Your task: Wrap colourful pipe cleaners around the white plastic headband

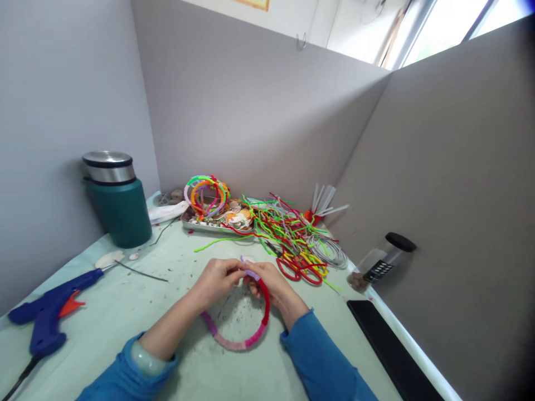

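Observation:
Between my hands is a ring wrapped in fuzzy pipe cleaner point(240, 346), coloured in sections of red, pink, pale pink and purple. My left hand point(219, 281) pinches at the lilac section on the ring's far side. My right hand point(267, 278) is closed around the same side, where lilac meets red. A short lilac end sticks up above the fingertips. The near part of the ring hangs free just over the table or rests on it; I cannot tell which. Red-handled scissors point(298, 270) lie just beyond my right hand.
A blue glue gun point(50, 312) and a green flask point(119, 206) stand left. At the back are a metal tray point(217, 227) with finished rings and shells, and a heap of pipe cleaners point(284, 220). A jar point(380, 262) and a black strip point(388, 345) are right.

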`<action>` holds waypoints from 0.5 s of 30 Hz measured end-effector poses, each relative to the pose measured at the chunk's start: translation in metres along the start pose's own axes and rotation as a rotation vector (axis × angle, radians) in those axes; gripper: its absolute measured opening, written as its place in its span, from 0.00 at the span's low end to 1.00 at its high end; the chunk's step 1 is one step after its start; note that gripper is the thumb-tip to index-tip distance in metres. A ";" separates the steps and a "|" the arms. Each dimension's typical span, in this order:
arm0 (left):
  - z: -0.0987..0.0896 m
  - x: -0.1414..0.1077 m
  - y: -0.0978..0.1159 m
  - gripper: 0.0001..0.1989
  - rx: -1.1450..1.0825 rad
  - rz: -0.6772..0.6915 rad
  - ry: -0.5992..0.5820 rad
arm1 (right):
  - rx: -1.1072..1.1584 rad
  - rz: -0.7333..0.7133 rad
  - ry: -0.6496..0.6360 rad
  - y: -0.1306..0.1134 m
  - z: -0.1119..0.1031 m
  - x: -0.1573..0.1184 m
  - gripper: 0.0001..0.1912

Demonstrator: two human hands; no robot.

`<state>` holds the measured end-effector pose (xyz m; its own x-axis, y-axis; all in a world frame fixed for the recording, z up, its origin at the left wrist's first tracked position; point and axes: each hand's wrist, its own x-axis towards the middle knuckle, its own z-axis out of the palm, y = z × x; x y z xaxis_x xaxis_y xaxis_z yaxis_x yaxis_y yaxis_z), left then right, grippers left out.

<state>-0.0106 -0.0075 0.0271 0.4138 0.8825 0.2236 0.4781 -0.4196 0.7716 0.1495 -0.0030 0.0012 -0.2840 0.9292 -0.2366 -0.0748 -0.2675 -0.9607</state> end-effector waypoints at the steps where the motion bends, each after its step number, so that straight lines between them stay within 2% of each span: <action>1: 0.000 0.000 -0.001 0.13 -0.001 -0.010 -0.005 | -0.030 -0.007 0.008 0.001 0.000 0.000 0.21; 5: 0.000 0.003 -0.005 0.12 0.065 0.005 0.041 | -0.189 -0.047 0.062 0.003 -0.003 0.004 0.28; 7: 0.000 0.003 -0.008 0.11 0.099 0.013 0.069 | -0.284 -0.135 0.114 0.004 -0.004 0.006 0.28; 12: 0.000 0.006 -0.017 0.11 0.064 -0.087 0.055 | -0.512 -0.499 0.295 0.000 -0.003 0.003 0.18; 15: 0.000 0.007 -0.023 0.13 0.021 -0.167 0.022 | -0.577 -0.684 0.318 -0.008 0.001 -0.003 0.10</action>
<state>-0.0188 0.0081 0.0108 0.3104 0.9447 0.1060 0.5554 -0.2707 0.7863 0.1501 -0.0042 0.0095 -0.0738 0.8861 0.4575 0.3792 0.4492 -0.8089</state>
